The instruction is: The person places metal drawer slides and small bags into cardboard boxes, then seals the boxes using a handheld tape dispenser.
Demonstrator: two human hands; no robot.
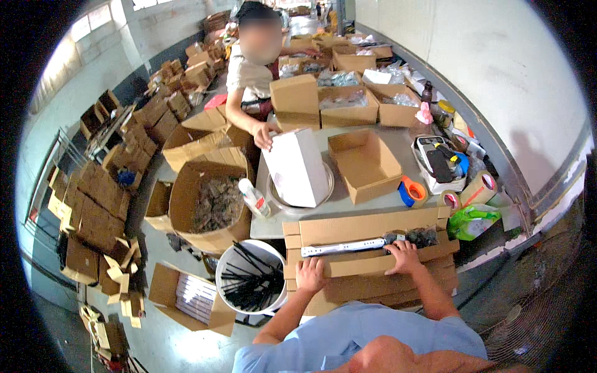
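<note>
A long, shallow cardboard box (pixel 367 222) lies open in front of me on the table. Inside it are a silver metal rail with holes (pixel 343 247) and, at its right end, dark parts in clear plastic (pixel 423 237). My left hand (pixel 311 275) is closed on the left end of the box's near flap, fingers over the edge. Further right, my right hand (pixel 404 257) grips the same flap (pixel 354 266), its thumb in front and fingertips over the edge beside the bagged parts. More flat cardboard (pixel 373 291) lies beneath, towards my body.
Across the table a person's hand (pixel 263 135) holds a white box (pixel 297 163) over a round tub. Left stand a white bucket of black strips (pixel 225 304) and a large carton (pixel 186 227). An empty carton (pixel 367 183), tape dispenser (pixel 411 191) and green pouch (pixel 474 221) are right.
</note>
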